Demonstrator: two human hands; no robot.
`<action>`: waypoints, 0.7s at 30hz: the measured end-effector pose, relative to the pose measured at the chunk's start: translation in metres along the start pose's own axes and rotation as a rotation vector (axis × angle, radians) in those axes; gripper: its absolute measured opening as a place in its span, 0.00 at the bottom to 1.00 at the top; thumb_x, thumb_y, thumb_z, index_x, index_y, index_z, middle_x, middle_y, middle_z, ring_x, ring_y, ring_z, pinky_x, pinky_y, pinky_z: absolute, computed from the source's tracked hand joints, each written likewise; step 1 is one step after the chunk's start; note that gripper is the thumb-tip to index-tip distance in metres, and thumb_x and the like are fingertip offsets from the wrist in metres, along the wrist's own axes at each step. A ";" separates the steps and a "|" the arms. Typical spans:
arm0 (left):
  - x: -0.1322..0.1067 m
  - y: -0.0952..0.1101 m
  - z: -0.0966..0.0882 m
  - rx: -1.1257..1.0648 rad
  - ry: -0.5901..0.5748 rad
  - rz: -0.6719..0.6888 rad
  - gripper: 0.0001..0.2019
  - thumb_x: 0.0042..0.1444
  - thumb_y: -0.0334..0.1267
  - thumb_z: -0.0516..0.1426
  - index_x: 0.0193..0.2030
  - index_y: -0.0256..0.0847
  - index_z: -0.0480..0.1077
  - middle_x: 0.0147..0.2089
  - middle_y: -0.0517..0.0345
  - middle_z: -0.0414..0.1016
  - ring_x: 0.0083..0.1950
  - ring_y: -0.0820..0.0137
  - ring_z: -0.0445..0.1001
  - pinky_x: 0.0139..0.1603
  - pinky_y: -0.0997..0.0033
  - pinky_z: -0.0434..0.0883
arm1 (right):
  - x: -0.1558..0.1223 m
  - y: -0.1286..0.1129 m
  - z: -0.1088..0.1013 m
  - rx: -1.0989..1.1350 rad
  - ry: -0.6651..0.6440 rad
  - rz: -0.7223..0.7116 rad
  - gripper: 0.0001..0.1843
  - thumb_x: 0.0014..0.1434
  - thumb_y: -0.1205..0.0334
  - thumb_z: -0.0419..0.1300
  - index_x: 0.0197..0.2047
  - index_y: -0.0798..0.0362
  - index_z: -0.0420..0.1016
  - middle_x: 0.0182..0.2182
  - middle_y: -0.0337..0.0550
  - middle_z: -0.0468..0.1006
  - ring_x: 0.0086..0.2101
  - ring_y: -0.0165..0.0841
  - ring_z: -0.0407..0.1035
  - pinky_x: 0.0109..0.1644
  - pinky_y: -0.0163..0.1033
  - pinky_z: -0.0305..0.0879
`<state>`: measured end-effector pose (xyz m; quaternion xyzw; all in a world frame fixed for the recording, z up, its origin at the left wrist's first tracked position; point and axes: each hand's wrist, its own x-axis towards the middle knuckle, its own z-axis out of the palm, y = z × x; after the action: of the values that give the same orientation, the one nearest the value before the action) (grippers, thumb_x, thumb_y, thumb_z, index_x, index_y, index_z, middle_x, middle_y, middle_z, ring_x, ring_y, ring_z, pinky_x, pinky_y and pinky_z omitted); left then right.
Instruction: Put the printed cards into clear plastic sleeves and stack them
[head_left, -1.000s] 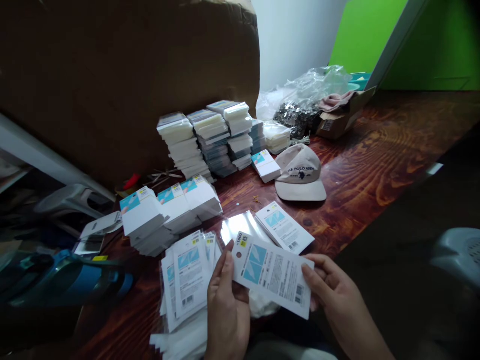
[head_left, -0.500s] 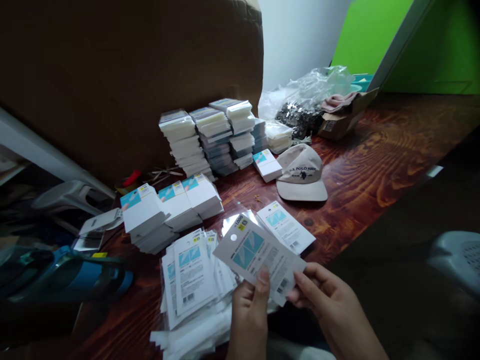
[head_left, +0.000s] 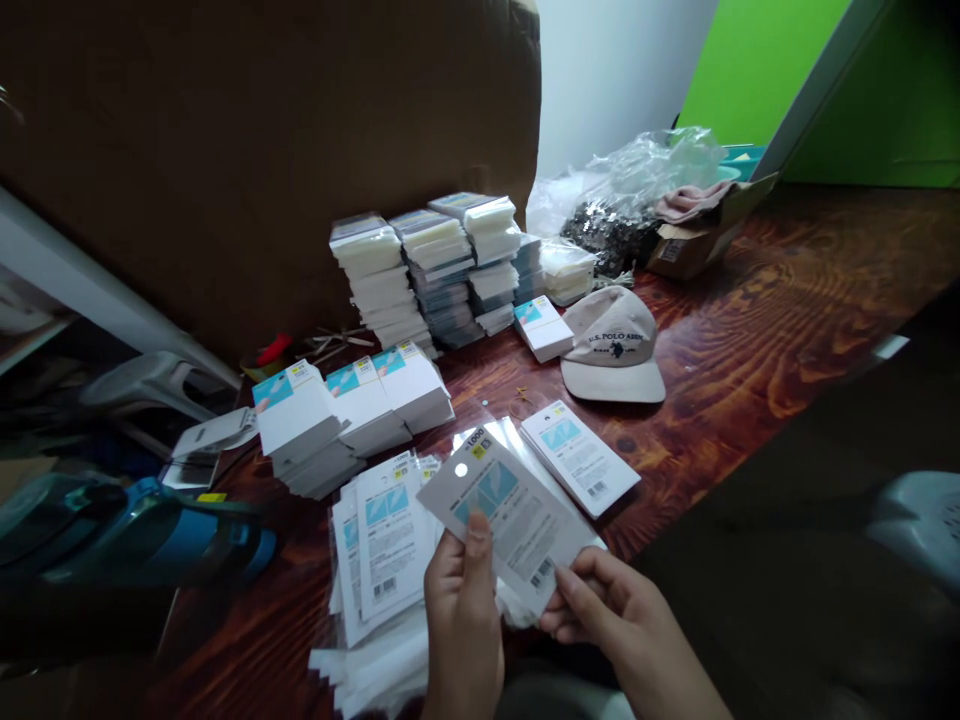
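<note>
A white printed packaging card (head_left: 525, 535) with a round hang hole, blue pictures and a barcode is held tilted over the table's near edge. My left hand (head_left: 461, 610) grips it with the thumb on its printed face. My right hand (head_left: 611, 620) pinches its lower right corner. To the left lies a loose pile of similar cards in clear sleeves (head_left: 390, 540). Just beyond the held card are shiny clear plastic sleeves (head_left: 514, 435), partly covered by it. A small stack of the same cards (head_left: 581, 460) lies right of them, barcode side up.
White card stacks (head_left: 296, 410) stand at left, with tall sleeved stacks (head_left: 375, 280) behind. A small card stack (head_left: 544, 330) touches a beige cap (head_left: 615, 345). Farther back are a clear plastic bag (head_left: 652, 165) and an opened carton (head_left: 690, 245). A blue bottle-like object (head_left: 157, 525) is at left.
Both hands and the card have shifted left. My left thumb has moved up the card toward its pictures, and my right hand remains at the lower corner. The camera view has shifted slightly.
</note>
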<state>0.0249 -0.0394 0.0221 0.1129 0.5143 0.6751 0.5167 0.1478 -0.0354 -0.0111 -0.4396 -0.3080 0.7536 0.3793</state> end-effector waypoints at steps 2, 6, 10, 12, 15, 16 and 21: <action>-0.001 -0.002 -0.001 0.045 -0.023 -0.001 0.20 0.52 0.50 0.63 0.45 0.37 0.76 0.37 0.49 0.83 0.41 0.60 0.80 0.45 0.63 0.75 | 0.001 0.001 0.002 -0.001 0.017 0.005 0.19 0.51 0.46 0.69 0.28 0.55 0.74 0.23 0.41 0.81 0.27 0.31 0.77 0.32 0.32 0.73; -0.007 -0.005 0.000 0.202 -0.052 0.069 0.20 0.53 0.51 0.62 0.44 0.36 0.77 0.40 0.48 0.83 0.44 0.59 0.79 0.47 0.63 0.74 | 0.003 0.001 0.005 -0.012 0.020 0.016 0.18 0.52 0.47 0.68 0.30 0.55 0.74 0.26 0.42 0.82 0.31 0.32 0.78 0.35 0.32 0.73; -0.012 -0.002 0.000 0.336 -0.031 0.113 0.20 0.52 0.52 0.61 0.43 0.37 0.77 0.41 0.48 0.82 0.44 0.59 0.79 0.47 0.65 0.74 | 0.000 -0.002 0.007 -0.007 -0.045 0.044 0.17 0.55 0.47 0.66 0.34 0.54 0.76 0.31 0.43 0.82 0.36 0.35 0.78 0.42 0.36 0.73; -0.011 0.004 -0.005 0.368 0.039 0.142 0.21 0.52 0.52 0.61 0.44 0.37 0.76 0.41 0.48 0.82 0.43 0.60 0.79 0.45 0.66 0.74 | -0.001 -0.007 0.004 -0.098 -0.067 0.010 0.19 0.57 0.45 0.63 0.39 0.54 0.77 0.33 0.45 0.82 0.37 0.37 0.77 0.43 0.40 0.73; -0.002 0.022 -0.028 0.455 0.208 0.222 0.25 0.52 0.53 0.61 0.51 0.39 0.70 0.43 0.49 0.82 0.44 0.59 0.79 0.44 0.64 0.75 | 0.005 -0.015 -0.013 -0.413 0.127 -0.178 0.22 0.58 0.44 0.60 0.46 0.54 0.76 0.37 0.48 0.81 0.38 0.41 0.76 0.43 0.45 0.70; 0.004 0.030 -0.039 0.516 0.266 0.252 0.27 0.52 0.54 0.61 0.54 0.40 0.68 0.45 0.48 0.81 0.45 0.58 0.79 0.44 0.63 0.75 | 0.011 -0.018 -0.021 -0.556 0.263 -0.273 0.22 0.58 0.44 0.59 0.47 0.53 0.75 0.38 0.49 0.81 0.39 0.43 0.74 0.44 0.46 0.69; 0.033 0.062 -0.091 1.306 0.441 0.364 0.25 0.58 0.52 0.54 0.59 0.42 0.67 0.43 0.46 0.80 0.43 0.54 0.78 0.44 0.55 0.73 | 0.052 -0.022 -0.065 -1.215 0.746 -0.648 0.33 0.55 0.40 0.55 0.52 0.59 0.72 0.50 0.61 0.74 0.52 0.56 0.64 0.57 0.60 0.56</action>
<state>-0.0882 -0.0608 0.0194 0.3441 0.8793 0.3116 0.1065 0.1956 0.0290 -0.0431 -0.6825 -0.6317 0.1070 0.3518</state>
